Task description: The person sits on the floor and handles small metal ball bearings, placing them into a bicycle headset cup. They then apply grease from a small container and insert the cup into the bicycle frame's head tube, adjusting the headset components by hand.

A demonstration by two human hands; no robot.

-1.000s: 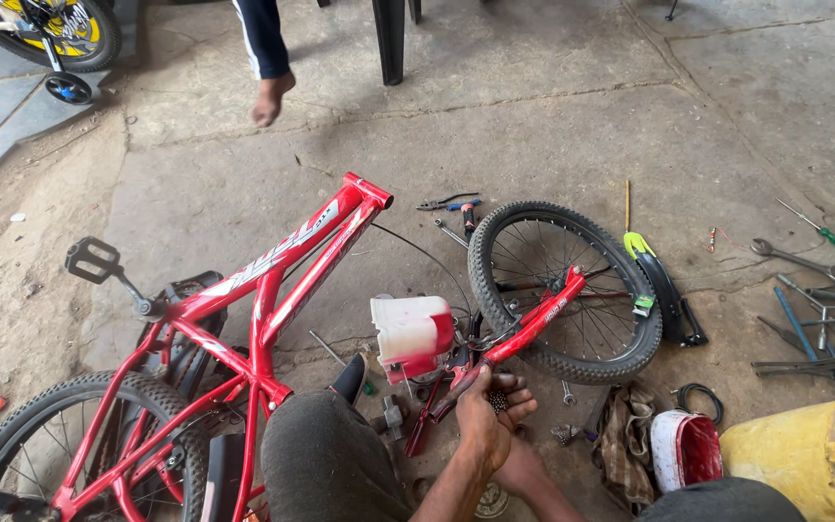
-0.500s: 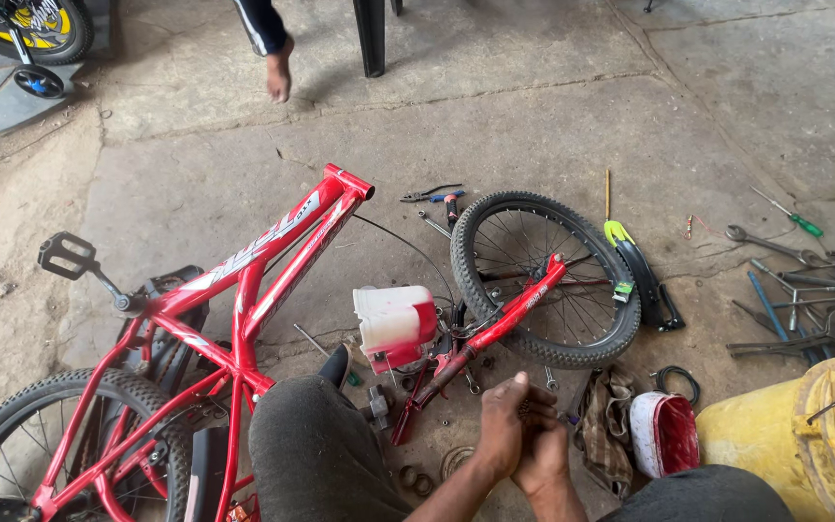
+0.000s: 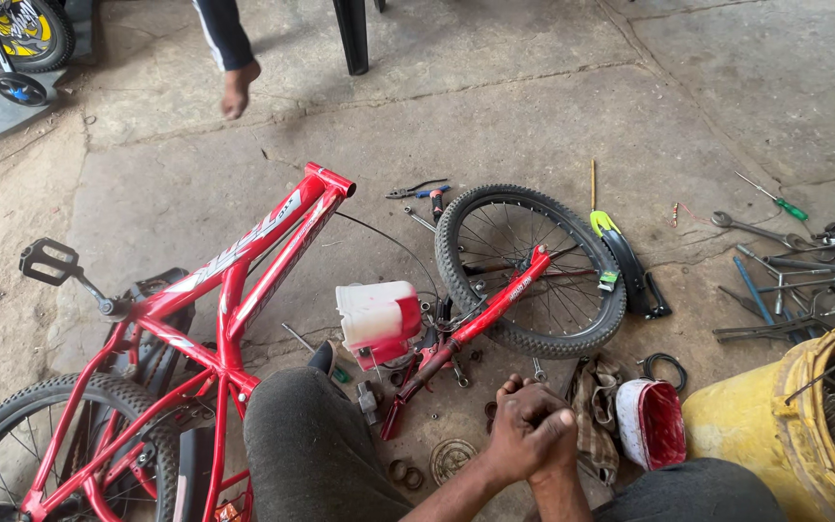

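We observe our left hand and right hand clasped together, fists closed, near the red fork; contents indiscernible.

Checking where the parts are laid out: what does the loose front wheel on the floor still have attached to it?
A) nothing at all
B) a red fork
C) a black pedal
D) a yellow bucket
B: the red fork lies across the loose wheel, its legs reaching to the hub.

Both hands left the red fork, now clasped.
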